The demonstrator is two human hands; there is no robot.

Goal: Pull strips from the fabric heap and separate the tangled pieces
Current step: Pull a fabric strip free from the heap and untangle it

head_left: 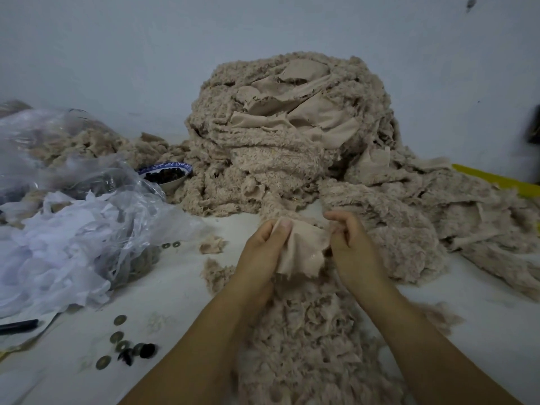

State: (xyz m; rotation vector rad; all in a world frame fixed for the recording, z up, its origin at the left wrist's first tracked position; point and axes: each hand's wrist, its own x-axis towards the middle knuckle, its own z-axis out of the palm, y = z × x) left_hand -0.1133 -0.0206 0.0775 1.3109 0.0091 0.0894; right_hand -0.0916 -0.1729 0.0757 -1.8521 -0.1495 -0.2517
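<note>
White tabletop (181, 290); fluffy beige fabric heap (277, 147); left hand (260, 254), right hand (355, 251): fingers pinching smooth-backed strip (304, 251).

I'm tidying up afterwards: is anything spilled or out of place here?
Yes. Round coin-like discs and dark button-like pieces lie scattered loose on the white table, outside the blue-patterned ceramic bowl holding similar dark pieces.

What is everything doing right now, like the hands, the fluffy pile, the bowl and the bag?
left hand: grips the piece.
right hand: pinches the piece's other edge.
piece: smooth side up, crumpled, held between both hands.
heap: piled high, tangled.
bowl: upright, holds dark bits.
bag: crumpled, lying on the table.
discs: loose, scattered on the table.
</note>
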